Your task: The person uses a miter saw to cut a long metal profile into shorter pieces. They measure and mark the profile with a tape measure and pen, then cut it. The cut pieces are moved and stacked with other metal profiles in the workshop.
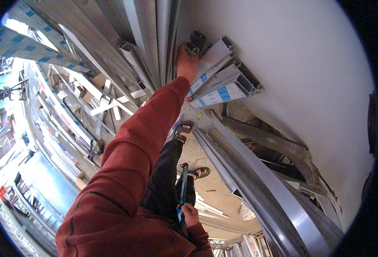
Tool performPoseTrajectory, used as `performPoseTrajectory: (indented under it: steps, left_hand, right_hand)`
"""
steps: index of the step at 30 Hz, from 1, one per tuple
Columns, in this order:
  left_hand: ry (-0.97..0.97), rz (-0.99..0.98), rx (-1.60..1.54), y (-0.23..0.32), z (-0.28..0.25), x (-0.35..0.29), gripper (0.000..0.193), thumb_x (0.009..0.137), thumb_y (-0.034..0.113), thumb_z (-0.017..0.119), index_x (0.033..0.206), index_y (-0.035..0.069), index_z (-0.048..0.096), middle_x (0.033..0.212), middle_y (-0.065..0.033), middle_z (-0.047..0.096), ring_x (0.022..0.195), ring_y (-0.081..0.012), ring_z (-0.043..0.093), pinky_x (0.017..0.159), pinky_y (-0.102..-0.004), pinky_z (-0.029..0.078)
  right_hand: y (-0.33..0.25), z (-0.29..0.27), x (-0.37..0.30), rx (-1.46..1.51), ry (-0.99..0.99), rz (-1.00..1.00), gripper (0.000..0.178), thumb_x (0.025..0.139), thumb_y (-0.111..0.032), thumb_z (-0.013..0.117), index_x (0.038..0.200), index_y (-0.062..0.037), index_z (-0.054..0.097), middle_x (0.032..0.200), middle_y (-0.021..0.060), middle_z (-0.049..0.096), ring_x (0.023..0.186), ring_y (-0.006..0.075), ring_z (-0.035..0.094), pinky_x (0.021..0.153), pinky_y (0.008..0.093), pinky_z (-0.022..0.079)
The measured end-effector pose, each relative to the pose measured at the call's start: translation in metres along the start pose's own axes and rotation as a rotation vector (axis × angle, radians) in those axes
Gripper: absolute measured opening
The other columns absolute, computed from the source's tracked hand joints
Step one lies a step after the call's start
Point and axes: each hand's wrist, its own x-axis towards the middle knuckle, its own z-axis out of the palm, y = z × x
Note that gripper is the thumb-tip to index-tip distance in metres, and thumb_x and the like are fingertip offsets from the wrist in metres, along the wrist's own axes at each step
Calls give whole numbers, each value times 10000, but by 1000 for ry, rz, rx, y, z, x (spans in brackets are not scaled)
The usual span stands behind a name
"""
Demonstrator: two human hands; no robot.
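My left hand (186, 63) reaches far forward, its fingers wrapped around the end of a short dark metal profile (197, 40). Just right of it, other cut profiles (215, 55) with hollow ends lean by the white wall, some with blue-and-white film (221, 95). Low in front of my body, my right hand (190, 214) is closed around a long, thin blue-and-black tool (184, 187). That tool points forward over my dark trousers; its exact kind is hard to make out.
Long metal profiles (144, 38) stand upright ahead. To the right, long grey bars (257, 184) slant along the floor beside the white wall (291, 55). Offcuts (112, 103) lie scattered at the left, near film-wrapped lengths (39, 51). My sandalled feet (199, 172) are on the floor.
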Motion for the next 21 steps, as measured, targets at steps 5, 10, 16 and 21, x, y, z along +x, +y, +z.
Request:
performPoseTrajectory:
  steps: [5,10,16,21]
  left_hand:
    - [-71,-49,-39,46,-34,-44,545,819,122,709,1276,-16,447,1230,-273,542,1158,-419,541,976,-437,427]
    - [-130,46,-4,90,-90,-103,581,829,116,724,1324,51,427,1139,-170,585,1059,-282,580,919,-355,455]
    - [-212,393,-134,193,-212,-188,639,812,101,680,1369,16,378,1134,-163,552,1054,-321,549,948,-395,431]
    - [-296,541,-449,295,-299,-274,673,875,314,670,1398,18,366,1013,-67,569,840,-138,536,800,-294,453]
  right_hand:
    - [-25,-1,-7,88,-71,-93,200,992,-163,529,966,-8,651,929,66,695,812,133,613,787,272,493]
    - [-34,-9,-22,158,-18,-184,221,1005,-180,499,1031,-9,636,891,80,688,785,134,619,735,259,494]
    - [-39,-33,-59,88,61,-468,232,1001,-218,514,955,-36,650,823,19,652,658,69,528,611,227,438]
    - [-65,-52,-118,-34,8,-639,269,993,-246,548,918,-20,672,746,-33,578,659,47,478,604,221,397]
